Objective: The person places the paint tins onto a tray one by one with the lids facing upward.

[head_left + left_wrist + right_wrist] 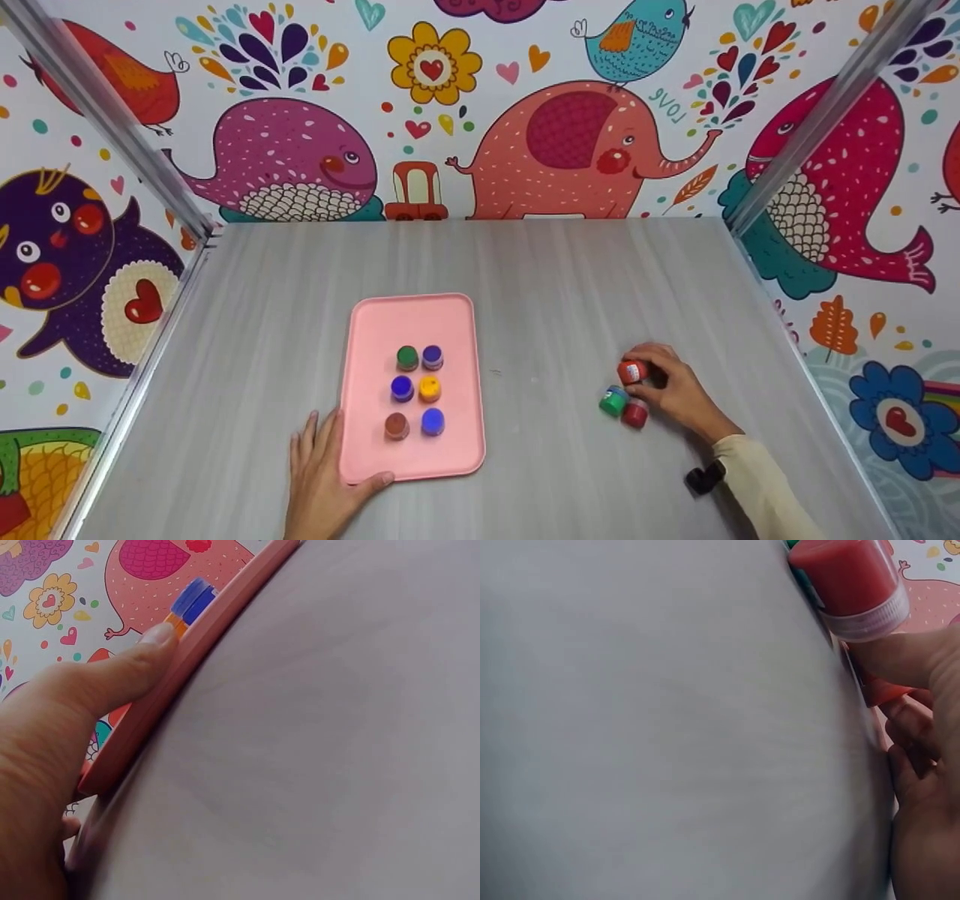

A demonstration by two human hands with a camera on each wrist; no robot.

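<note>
Near the table's front, my left hand [322,480] grips the lower left corner of a pink tray [412,319]. Its thumb [142,660] lies over the rim while the other fingers run along the left side. On the tray stand several small paint jars, among them a green one [407,358], a yellow one [430,388] and a brown one [397,426]. Off to the right, my right hand [679,394] pinches an orange-red paint jar [632,372] between thumb and fingers. Close beside it are a green jar [613,401] and a dark red jar [635,413].
A grey table [540,300] carries everything. Behind it rises a wall [480,45] printed with cartoon animals, with metal posts [817,120] at the corners. A black band [705,478] shows at my right wrist, by the pale sleeve.
</note>
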